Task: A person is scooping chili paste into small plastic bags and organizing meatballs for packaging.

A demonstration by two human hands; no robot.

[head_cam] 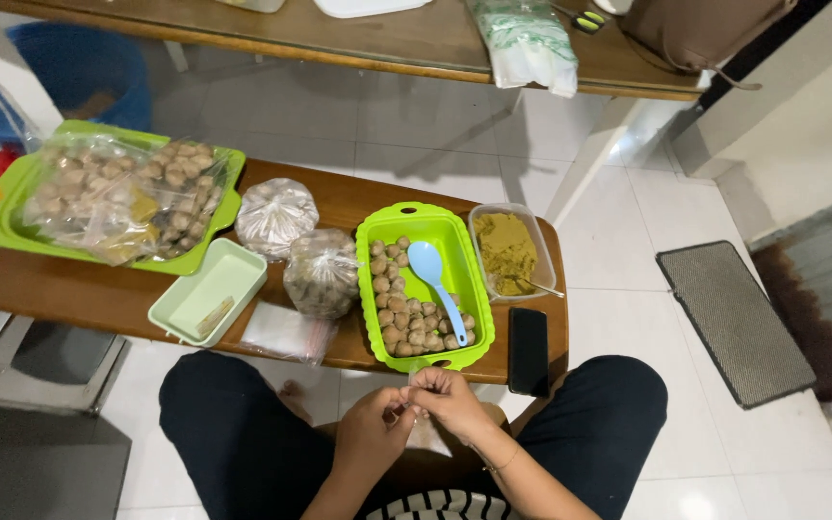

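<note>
My left hand (pixel 373 424) and my right hand (pixel 450 400) meet in front of my lap, just below the low wooden table's (pixel 79 289) near edge. Their fingertips pinch together on a small clear plastic bag (pixel 428 433) that hangs between them. Right above the hands stands a bright green tray (pixel 377 289) holding several brown meatballs (pixel 406 323) and a light blue spoon (pixel 432 274). Two tied clear bags of meatballs (pixel 322 273) lie left of that tray.
A clear tub of yellow-brown paste (pixel 507 252) and a black phone (pixel 528 351) sit on the table's right end. Left are a pale green dish (pixel 209 289), flat plastic bags (pixel 286 332) and a green tray with bagged food (pixel 117 193). A grey mat (pixel 734 323) lies on the floor.
</note>
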